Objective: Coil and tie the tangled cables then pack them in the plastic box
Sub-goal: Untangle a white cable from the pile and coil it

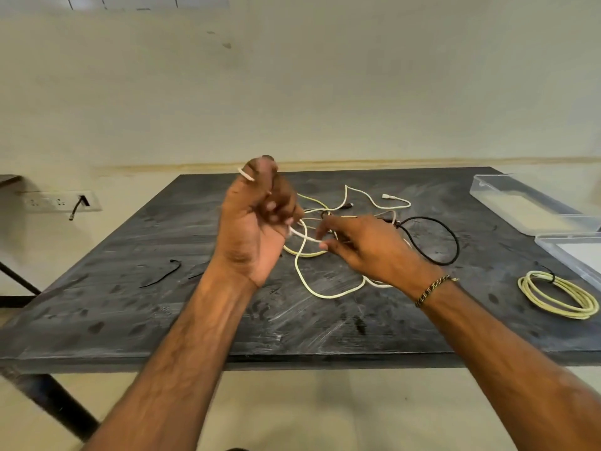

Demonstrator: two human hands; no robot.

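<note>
One cable is finished so far: a yellowish coil point(558, 299), bound by a dark tie, lies on the worktop point(162, 304) at the right, just beside the plastic box point(520, 203) and not yet in it. The box stands open at the far right edge, with what looks like its clear lid point(572, 252) lying next to it, partly out of view.

A second cable, the white one point(328, 289), is being worked now. The left hand point(257, 219) is raised with its fingers curled round that cable, one end poking out above the fist. The right hand point(364, 245) pinches the same cable a little further along, between thumb and fingertips. I judge this to be the start of coiling, since most of the white cable trails loose on the worktop.

Beyond the hands lies the tangle point(354, 209). In it I count one black cable point(435, 239) and at least two pale ones, though where they cross I cannot separate them surely. Two dark ties point(162, 275) wait at the left.

Left to do: coil and tie the white cable, free and bind the others, then pack everything in the box.
</note>
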